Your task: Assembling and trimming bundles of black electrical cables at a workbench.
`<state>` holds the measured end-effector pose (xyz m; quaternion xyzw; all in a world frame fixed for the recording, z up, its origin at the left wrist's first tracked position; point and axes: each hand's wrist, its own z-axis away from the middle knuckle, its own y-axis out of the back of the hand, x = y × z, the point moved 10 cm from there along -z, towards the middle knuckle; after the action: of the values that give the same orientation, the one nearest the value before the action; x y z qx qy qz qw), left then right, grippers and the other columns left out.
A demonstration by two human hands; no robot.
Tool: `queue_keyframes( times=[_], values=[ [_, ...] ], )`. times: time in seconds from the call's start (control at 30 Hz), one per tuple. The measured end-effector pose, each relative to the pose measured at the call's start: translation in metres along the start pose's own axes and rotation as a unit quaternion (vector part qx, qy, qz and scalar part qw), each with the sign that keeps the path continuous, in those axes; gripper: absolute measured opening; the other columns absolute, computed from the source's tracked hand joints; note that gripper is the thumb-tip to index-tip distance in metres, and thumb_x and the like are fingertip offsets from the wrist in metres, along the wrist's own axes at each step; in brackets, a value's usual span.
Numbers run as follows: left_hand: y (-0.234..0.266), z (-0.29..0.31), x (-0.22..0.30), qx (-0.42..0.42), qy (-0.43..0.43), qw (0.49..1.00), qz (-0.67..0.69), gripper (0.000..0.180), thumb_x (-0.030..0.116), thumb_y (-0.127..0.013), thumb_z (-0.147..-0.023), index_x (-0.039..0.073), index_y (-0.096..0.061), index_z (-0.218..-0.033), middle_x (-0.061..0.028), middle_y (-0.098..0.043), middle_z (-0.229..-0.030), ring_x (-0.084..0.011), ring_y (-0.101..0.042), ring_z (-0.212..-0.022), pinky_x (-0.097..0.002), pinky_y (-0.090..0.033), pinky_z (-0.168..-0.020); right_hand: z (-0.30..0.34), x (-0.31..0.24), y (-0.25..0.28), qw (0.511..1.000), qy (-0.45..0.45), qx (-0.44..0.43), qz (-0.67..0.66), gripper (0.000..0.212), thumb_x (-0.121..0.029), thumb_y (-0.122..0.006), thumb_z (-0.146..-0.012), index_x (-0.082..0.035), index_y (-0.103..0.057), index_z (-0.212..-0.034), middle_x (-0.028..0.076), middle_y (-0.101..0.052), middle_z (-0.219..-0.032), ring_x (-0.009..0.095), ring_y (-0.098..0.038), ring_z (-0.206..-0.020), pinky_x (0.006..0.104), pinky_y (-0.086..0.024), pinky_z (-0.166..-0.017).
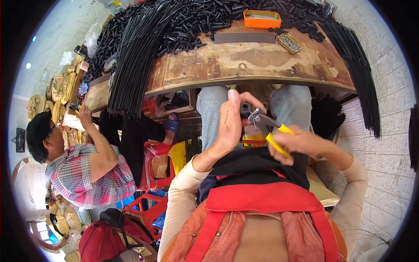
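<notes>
My left hand (pixel 230 124) is closed around a black tubular plastic part (pixel 245 107), whose round hollow end faces up, with the thumb pointing away from me. Pliers with yellow handles (pixel 286 129) are gripped in my right hand (pixel 299 145), which is slightly blurred. The metal jaws lie right beside the black part, next to my left fingers; whether they bite on it I cannot tell. Both hands are above my lap, just short of the wooden bench (pixel 196 69).
On the bench lie a heap of black plastic parts (pixel 187 22), long black rods (pixel 142 56) overhanging the edge, an orange tin (pixel 262 25), a grey bar (pixel 244 38) and a small box of metal bits (pixel 290 43). A co-worker (pixel 89 170) sits at left; a brick-patterned wall (pixel 384 166) stands at right.
</notes>
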<state>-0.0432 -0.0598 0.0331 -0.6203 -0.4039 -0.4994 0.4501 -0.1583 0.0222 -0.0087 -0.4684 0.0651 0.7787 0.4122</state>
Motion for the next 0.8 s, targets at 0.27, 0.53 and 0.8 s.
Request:
queue_keyframes(
  times=[0.27, 0.53, 0.8],
  values=[
    [0.012, -0.007, -0.009, 0.045, 0.009, 0.998, -0.033, 0.068, 0.053, -0.024, -0.102, 0.007, -0.050, -0.059, 0.0016, -0.048, -0.055, -0.0055, -0.037, -0.047, -0.0224, -0.026, -0.045, -0.007, -0.009, 0.005, 0.988, 0.095, 0.091, 0.075, 0.032, -0.025, -0.044, -0.102, 0.002, -0.053, -0.116, 0.010, -0.063, -0.084, 0.014, -0.062, -0.073, 0.0262, -0.049, -0.067],
    [0.008, -0.005, -0.013, 0.036, 0.056, 0.997, -0.024, 0.067, 0.052, -0.025, -0.102, 0.005, -0.050, -0.060, 0.0017, -0.044, -0.055, -0.0060, -0.036, -0.050, -0.0231, -0.027, -0.046, 0.011, -0.024, 0.000, 0.992, 0.078, 0.076, 0.070, 0.033, -0.028, -0.043, -0.103, 0.001, -0.051, -0.116, 0.006, -0.058, -0.078, 0.014, -0.061, -0.066, 0.0260, -0.048, -0.062],
    [0.001, -0.018, -0.023, 0.001, 0.049, 0.998, -0.033, 0.066, 0.051, -0.024, -0.102, 0.005, -0.050, -0.063, 0.0016, -0.043, -0.057, -0.0068, -0.037, -0.052, -0.0227, -0.029, -0.048, 0.004, -0.007, 0.010, 0.992, 0.023, 0.119, -0.024, 0.026, -0.026, -0.047, -0.101, -0.004, -0.049, -0.089, 0.001, -0.046, -0.065, 0.007, -0.040, -0.049, 0.0218, -0.032, -0.044]
  ],
)
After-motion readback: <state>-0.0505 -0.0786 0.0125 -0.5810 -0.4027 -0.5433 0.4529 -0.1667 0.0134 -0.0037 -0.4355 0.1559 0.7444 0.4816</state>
